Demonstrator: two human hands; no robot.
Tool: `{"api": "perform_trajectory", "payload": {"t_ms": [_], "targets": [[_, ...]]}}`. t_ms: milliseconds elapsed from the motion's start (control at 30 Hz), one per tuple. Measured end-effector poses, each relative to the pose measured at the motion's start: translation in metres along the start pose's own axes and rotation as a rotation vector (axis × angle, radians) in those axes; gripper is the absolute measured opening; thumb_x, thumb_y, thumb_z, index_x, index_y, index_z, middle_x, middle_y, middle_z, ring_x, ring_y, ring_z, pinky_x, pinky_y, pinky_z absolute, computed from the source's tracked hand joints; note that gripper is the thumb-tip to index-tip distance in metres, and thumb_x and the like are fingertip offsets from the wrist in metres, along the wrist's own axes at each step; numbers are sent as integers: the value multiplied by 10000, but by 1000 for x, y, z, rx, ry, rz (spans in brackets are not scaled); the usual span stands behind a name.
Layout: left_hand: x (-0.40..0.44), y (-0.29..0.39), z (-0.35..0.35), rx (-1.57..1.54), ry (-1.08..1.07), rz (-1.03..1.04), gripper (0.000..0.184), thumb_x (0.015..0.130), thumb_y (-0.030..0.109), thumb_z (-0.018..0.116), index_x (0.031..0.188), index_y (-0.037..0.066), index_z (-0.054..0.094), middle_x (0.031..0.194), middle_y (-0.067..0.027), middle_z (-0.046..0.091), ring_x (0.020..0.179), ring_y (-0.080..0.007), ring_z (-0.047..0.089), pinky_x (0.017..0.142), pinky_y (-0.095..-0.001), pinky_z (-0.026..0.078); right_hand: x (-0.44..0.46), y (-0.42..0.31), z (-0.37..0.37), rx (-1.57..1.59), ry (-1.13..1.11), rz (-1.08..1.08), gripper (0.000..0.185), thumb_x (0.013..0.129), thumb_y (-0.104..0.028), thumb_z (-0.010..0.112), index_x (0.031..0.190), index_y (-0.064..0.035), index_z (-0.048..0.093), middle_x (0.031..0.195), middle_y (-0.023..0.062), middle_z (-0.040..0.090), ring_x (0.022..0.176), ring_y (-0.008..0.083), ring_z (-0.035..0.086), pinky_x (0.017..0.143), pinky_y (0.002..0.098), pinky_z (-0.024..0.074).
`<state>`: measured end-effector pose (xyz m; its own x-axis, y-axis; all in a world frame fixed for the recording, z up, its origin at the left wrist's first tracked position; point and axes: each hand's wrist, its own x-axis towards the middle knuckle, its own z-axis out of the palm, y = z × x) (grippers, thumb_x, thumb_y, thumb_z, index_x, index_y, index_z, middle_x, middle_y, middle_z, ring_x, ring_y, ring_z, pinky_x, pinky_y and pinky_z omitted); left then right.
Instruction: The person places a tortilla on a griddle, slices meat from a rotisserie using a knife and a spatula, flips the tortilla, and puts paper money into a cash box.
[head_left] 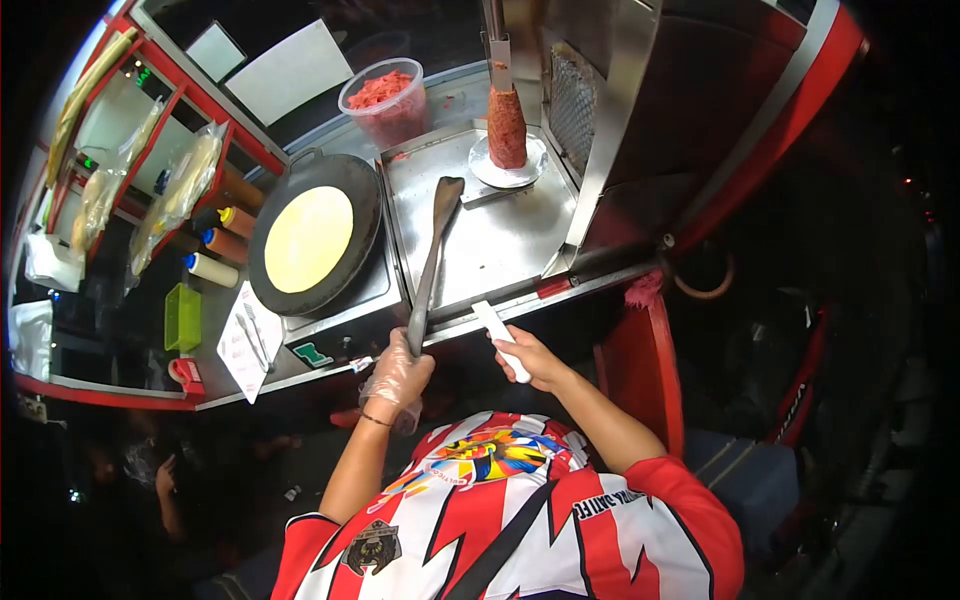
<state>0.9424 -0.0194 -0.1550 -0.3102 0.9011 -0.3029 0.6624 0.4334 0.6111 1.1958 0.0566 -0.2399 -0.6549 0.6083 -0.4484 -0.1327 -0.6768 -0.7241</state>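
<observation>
shirt writing: "dati fc" can be read on the striped jersey (540,530); the crest lettering is too small to be read.
sheet and sticker: print is carried by the white sheet (247,345), not legible; a green mark is shown on the counter front (330,350).
long spatula (436,250): dark and slender, with a flared blade laid over the steel tray (510,235).
white tool (503,343): smooth, narrow and straight, tilted at the tray's front edge.
left hand (400,375): covered in a clear plastic glove, fingers wrapped around the spatula's handle.
right hand (532,358): uncovered, the white tool pinched between thumb and fingers.
meat cone (507,128): reddish, held upright on the spit over a pale round plate (530,172).
flatbread (309,239): round, pale yellow, laid flat on the black griddle (262,272), its dark rim left uncovered around it.
open room: bare steel is left right of the spatula, below the plate; the tray is bounded by raised edges.
</observation>
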Motion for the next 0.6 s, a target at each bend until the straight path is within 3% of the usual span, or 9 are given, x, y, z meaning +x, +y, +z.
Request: {"api": "perform_trajectory", "payload": {"t_ms": [100,133,167,267,300,400,533,600], "targets": [[-12,-26,-12,-438,-148,-48,422,842,175,627,1221,12,541,715,-73,612,595,-212,629,554,-369,500,-53,-3,-6,-32,11,34,284,1013,-230,614,1233,-66,542,733,6,555,488,73,508,424,232,402],[-20,-32,-14,-593,-165,-71,334,854,142,605,1171,43,579,657,29,502,483,-69,459,429,-269,358,-73,-1,-11,-42,36,62,325,1013,-222,609,1287,-64,534,718,4,547,484,70,497,426,228,391],[-26,-36,-15,-765,-222,-83,256,885,112,563,1139,87,549,617,41,449,427,-68,401,390,-264,304,-95,4,-19,-52,61,86,369,1014,-214,604,1340,-61,526,703,2,539,480,66,486,429,224,381],[-31,-24,-24,-950,-376,-48,171,929,89,514,1088,131,464,593,52,360,395,-64,327,362,-254,273,-167,18,-41,-54,118,127,419,1016,-212,597,1382,-29,507,689,6,541,485,64,489,436,217,378],[-28,-9,-30,-922,-418,-52,156,943,114,522,1092,128,477,608,49,386,408,-71,352,376,-259,275,-192,23,-49,-43,119,140,426,1013,-213,601,1379,-15,507,693,11,548,489,63,496,433,217,377],[7,9,-5,-612,-425,176,170,968,177,518,1087,59,492,690,-86,519,561,-220,531,516,-372,416,-270,30,-58,-11,271,220,441,984,-215,641,1348,4,523,700,39,577,489,74,519,433,217,397],[45,41,2,-510,-449,257,272,969,267,517,1101,30,488,657,-113,528,557,-251,567,524,-402,456,-377,38,-83,-8,370,265,443,935,-232,699,1283,4,559,718,63,611,480,103,536,442,227,426],[53,53,-13,-729,-546,70,244,968,266,507,1080,50,489,555,-13,452,403,-154,461,389,-339,387,-400,25,-77,-39,391,198,459,915,-249,723,1264,5,567,730,72,623,479,117,541,437,235,421]]}}
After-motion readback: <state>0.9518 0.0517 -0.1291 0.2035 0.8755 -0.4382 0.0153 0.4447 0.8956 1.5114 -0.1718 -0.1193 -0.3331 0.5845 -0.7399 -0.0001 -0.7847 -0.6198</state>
